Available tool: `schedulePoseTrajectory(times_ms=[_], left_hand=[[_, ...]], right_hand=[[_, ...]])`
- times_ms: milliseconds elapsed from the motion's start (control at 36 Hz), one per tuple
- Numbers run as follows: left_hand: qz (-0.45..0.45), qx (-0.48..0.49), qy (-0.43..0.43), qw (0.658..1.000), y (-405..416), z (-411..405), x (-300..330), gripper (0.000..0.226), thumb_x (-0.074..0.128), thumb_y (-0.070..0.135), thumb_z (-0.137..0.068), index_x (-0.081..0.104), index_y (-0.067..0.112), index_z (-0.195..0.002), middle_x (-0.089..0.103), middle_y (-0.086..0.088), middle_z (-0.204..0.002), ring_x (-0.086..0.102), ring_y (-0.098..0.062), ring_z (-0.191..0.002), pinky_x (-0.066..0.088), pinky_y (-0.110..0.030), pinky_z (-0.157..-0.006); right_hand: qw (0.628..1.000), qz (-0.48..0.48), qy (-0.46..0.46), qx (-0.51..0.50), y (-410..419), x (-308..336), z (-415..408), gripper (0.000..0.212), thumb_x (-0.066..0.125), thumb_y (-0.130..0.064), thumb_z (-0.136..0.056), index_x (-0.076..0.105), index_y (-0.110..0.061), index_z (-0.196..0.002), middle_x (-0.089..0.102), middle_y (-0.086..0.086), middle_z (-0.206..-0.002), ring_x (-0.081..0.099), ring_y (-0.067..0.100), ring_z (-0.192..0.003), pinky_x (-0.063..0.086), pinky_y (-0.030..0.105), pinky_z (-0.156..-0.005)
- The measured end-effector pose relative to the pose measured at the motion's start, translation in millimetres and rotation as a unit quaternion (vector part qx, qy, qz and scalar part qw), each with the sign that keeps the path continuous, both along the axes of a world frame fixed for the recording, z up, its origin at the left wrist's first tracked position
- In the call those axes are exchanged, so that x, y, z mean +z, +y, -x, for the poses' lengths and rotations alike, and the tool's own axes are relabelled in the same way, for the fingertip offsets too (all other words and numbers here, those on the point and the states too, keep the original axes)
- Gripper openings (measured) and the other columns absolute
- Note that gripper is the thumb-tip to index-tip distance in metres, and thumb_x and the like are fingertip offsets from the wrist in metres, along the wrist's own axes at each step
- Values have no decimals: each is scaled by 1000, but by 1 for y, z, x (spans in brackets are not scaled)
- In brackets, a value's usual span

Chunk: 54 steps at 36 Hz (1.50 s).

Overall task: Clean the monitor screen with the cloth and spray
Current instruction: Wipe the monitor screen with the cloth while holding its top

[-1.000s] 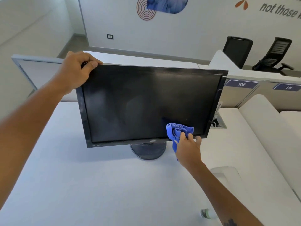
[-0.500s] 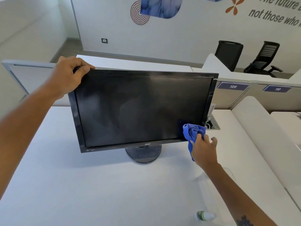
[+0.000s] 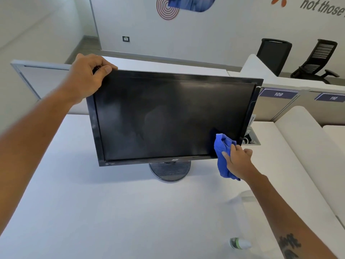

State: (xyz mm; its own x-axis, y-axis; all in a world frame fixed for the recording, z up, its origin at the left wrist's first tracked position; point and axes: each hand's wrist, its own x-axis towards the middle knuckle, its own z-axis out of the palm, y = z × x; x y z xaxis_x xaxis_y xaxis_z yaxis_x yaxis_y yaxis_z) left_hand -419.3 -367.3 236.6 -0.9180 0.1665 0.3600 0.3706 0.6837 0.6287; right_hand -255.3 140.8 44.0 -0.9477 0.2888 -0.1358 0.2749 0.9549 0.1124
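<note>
Fingers first: the right hand has its fingers curled round a bunched blue cloth, thumb laid along the near side, pressing the wad against the lower right corner of the monitor screen. A loose tail of the cloth hangs below the palm, past the bottom bezel. Up at the top left corner, the left hand clamps the frame, thumb flat on the front edge and fingers wrapped over the top and behind, bracing the panel.

Moving outward, the monitor stands on its round base on the white desk, tilted back a little. The dark glass shows hazy patches across the middle and left, though whether that is residue, reflection or spray film is hard to tell from this angle. The spray bottle lies on its side on the desk near the front edge, well apart from both hands.

The step in hand looks like wiping along the bottom edge. To do it well: keep the brace firm so the stand does not rock, spread the cloth flatter for fuller contact, use light even pressure, and work in overlapping passes back toward the left and centre. Mind that dangling tail; it could drag on the bezel or catch the base.
</note>
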Motion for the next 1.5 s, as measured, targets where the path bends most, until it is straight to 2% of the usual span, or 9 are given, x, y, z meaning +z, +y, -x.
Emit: schedulePoseTrajectory(times_ms=[278,361,472,583,722,861,917,1167,1500], left_hand=[[-12,8,-5,1000,-4,-8,4,26,56,23,-112,79,22,-123,71,-6,-123,52,-38,-131,44,-56,-116],[-20,3,-4,1000,2,-4,3,26,56,23,-112,79,22,-124,70,-4,-123,50,-35,-131,43,-51,-116],[-31,3,2,1000,3,-2,-1,26,56,24,-112,79,25,-122,66,6,-117,40,-19,-122,33,-35,-108],[-34,3,6,999,1,-2,-2,25,56,24,-111,80,26,-120,66,9,-116,45,-22,-125,39,-41,-112],[-30,5,-5,1000,0,0,-1,25,57,24,-111,80,25,-119,72,-4,-125,53,-35,-131,44,-55,-117],[-34,5,-19,999,-2,-1,-2,24,57,22,-111,79,27,-119,70,-9,-126,55,-36,-132,45,-57,-117],[-35,7,-19,999,-3,-1,-2,25,57,22,-111,80,26,-119,70,-8,-125,54,-35,-132,45,-55,-117],[-25,13,-17,999,-1,-3,-1,26,55,20,-112,79,21,-123,70,-9,-128,48,-33,-136,42,-47,-117],[-25,16,-15,999,0,-5,-2,27,54,21,-113,79,19,-124,71,-5,-128,45,-30,-135,35,-36,-110]], right_hand=[[994,-21,27,99,-80,-18,2,46,35,-52,-112,51,-17,-138,62,5,-124,39,19,-94,34,38,-96],[987,-16,72,142,-101,-19,0,39,42,-48,-110,57,-15,-125,62,5,-108,40,20,-86,33,39,-89],[959,-21,183,217,-138,-20,-6,27,75,-36,-96,64,-12,-92,58,7,-77,32,21,-71,33,42,-77],[941,-39,210,263,-178,-17,-7,28,79,-35,-90,62,-14,-85,56,3,-71,37,21,-67,24,42,-72],[925,-2,208,318,-231,-12,-8,24,74,-35,-91,61,-14,-88,58,1,-77,52,25,-74,39,42,-71],[927,37,164,334,-286,-12,-4,23,61,-38,-97,59,-15,-97,63,2,-83,51,26,-85,25,42,-77],[929,52,140,338,-306,-15,-3,24,57,-38,-97,58,-15,-102,66,3,-90,51,27,-92,21,42,-80],[928,98,130,334,-364,-17,-1,30,66,-38,-93,57,-13,-108,72,5,-93,55,28,-97,39,47,-91],[904,95,142,392,-397,-19,-11,23,62,-35,-99,53,-15,-106,66,-1,-89,52,21,-89,39,42,-86]])
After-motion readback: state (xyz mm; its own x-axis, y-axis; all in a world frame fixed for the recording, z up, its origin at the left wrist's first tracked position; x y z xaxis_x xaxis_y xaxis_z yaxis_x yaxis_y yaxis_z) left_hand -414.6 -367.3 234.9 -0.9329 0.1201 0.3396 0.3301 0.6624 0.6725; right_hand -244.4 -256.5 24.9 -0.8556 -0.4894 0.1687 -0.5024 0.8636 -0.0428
